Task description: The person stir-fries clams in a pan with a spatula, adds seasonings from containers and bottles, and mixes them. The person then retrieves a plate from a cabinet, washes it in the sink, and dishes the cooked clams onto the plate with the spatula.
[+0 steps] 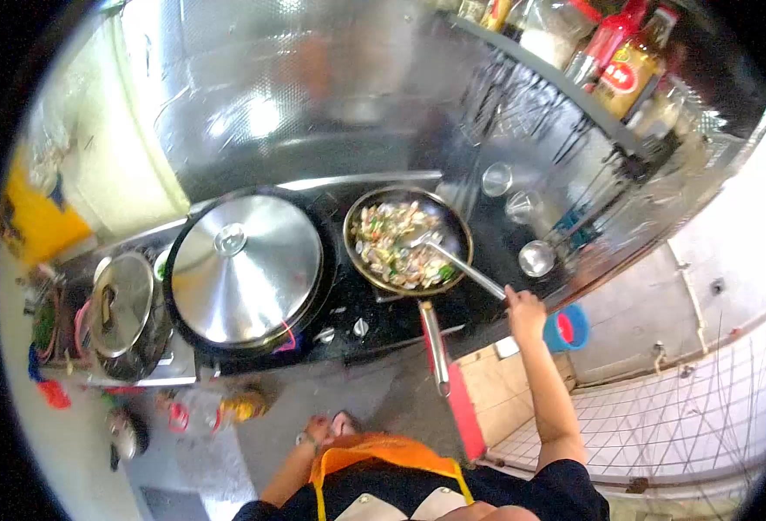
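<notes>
My right hand (526,313) is closed round the handle of a metal spatula (478,276). The spatula's head rests among the food (393,239), a mix of pale, brown and green pieces, in a round frying pan (467,227). This pan sits on the black stove (361,300), its handle (435,347) pointing toward me. Low beside the orange apron (383,447) is my left hand (318,430), away from the stove; its fingers are too small to make out.
A large pan with a domed steel lid (257,278) stands left of the frying pan. Farther left is a glass-lidded pot (122,304). A small metal bowl (536,258) lies at right, below a shelf of bottles (630,74). A blue bucket (578,328) stands low at right.
</notes>
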The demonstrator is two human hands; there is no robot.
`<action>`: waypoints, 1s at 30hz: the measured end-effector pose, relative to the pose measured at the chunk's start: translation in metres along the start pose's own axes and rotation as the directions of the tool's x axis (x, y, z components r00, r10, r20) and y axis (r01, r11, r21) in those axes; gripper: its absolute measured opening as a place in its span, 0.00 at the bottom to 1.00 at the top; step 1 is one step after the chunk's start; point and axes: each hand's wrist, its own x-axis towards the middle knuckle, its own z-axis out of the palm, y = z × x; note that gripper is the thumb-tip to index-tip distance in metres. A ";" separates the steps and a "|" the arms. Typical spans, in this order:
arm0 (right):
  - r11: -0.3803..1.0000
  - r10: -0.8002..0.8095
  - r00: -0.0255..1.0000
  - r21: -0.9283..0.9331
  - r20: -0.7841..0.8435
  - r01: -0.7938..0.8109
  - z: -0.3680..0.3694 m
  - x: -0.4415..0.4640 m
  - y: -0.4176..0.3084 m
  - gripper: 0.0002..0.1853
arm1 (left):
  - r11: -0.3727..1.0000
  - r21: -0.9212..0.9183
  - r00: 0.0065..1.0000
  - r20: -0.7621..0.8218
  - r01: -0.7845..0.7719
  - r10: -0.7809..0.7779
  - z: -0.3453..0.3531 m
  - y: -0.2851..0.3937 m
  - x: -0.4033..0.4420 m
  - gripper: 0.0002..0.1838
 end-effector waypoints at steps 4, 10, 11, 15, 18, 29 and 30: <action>0.966 -0.086 0.995 0.249 0.048 0.072 -0.124 0.039 -0.019 0.26 | 0.983 0.184 0.999 -0.037 0.019 -0.012 -0.019 -0.014 -0.004 0.15; 0.885 -0.080 0.872 0.368 -0.483 0.285 -0.328 0.164 -0.041 0.12 | 0.972 -0.127 0.968 -0.126 0.200 -0.215 -0.017 -0.046 0.007 0.16; 0.917 -0.171 0.794 0.201 -0.584 0.345 -0.348 0.199 -0.031 0.14 | 0.971 -0.126 0.966 -0.132 0.204 -0.221 -0.018 -0.048 0.008 0.16; 1.000 -0.019 0.779 -0.002 -0.627 0.023 -0.410 0.311 0.001 0.20 | 0.962 -0.146 0.952 -0.171 0.231 -0.255 -0.022 -0.054 0.009 0.17; 0.969 0.239 0.856 0.049 -0.458 -0.244 -0.418 0.381 0.026 0.25 | 0.948 -0.190 0.929 -0.223 0.256 -0.296 -0.020 -0.066 0.005 0.17; 0.959 0.222 0.944 -0.123 -0.245 -0.257 -0.403 0.505 0.075 0.37 | 0.771 -0.480 0.745 -0.303 0.419 -0.594 0.081 -0.122 -0.059 0.19; 0.967 0.254 0.949 0.062 -0.189 -0.247 -0.401 0.525 0.092 0.37 | 0.756 -0.492 0.733 -0.297 0.432 -0.612 0.091 -0.124 -0.065 0.19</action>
